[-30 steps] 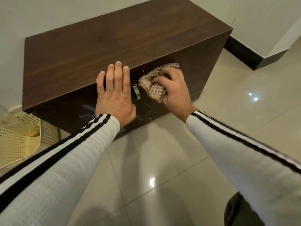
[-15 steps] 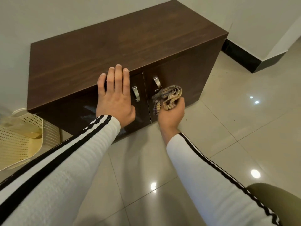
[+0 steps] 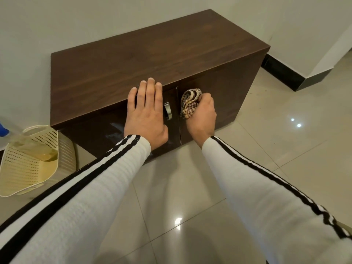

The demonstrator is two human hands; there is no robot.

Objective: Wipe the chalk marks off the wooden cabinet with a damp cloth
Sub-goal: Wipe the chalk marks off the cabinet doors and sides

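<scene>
Where the cloth sits: the checked cloth (image 3: 190, 103) is bunched against the upper right door of the wooden cabinet (image 3: 133, 60), just right of the seam between the doors.
Right hand (image 3: 202, 119): fingers curled tight round the cloth, pressing it to the door front.
Left hand (image 3: 146, 115): flat, fingers straight and together, laid over the top front edge of the left door, holding nothing.
Handle (image 3: 168, 111): metal, on the left door, showing between the two hands.
Marks: pale smears (image 3: 116, 128) on the left door, partly hidden by the left wrist and sleeve.
In the way: the left hand and forearm cover much of the left door.
Beside the cabinet: a cream perforated basket (image 3: 28, 168) on the floor (image 3: 285, 130), near the left corner.
Right side: dark skirting (image 3: 282, 73) along the wall.
</scene>
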